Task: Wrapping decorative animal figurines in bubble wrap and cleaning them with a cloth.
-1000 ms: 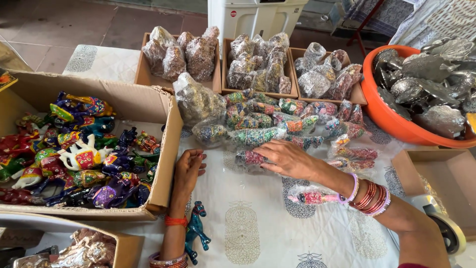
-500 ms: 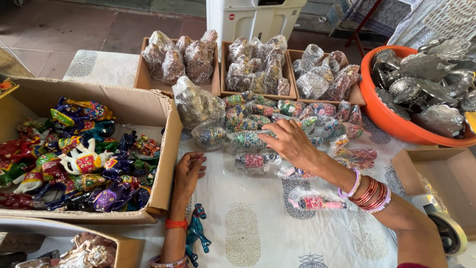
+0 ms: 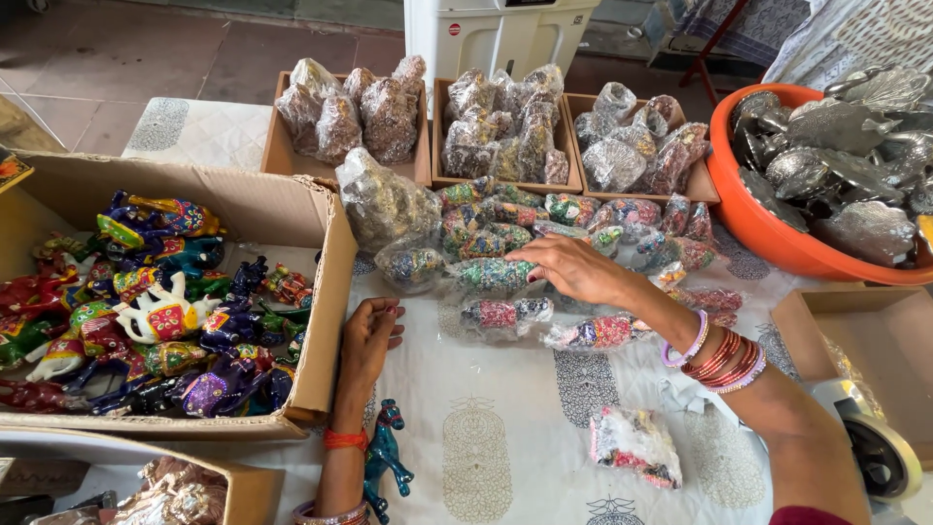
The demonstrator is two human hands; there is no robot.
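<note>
My right hand reaches across a white printed cloth into a heap of small painted figurines wrapped in clear plastic. Its fingertips rest on a green wrapped one; no grasp is visible. A red and dark wrapped figurine lies just below that hand. My left hand lies flat on the cloth, fingers loosely apart, against the corner of a cardboard box. A teal horse figurine stands beside my left forearm.
The cardboard box holds several colourful painted animal figurines. Three shallow trays of wrapped items line the far side. An orange tub of silver metal pieces sits right. A wrapped bundle, an open box and a tape roll lie near right.
My right hand has moved up and left from the cloth into the heap of wrapped figurines, leaving the pink wrapped piece behind. My left hand has barely shifted.
</note>
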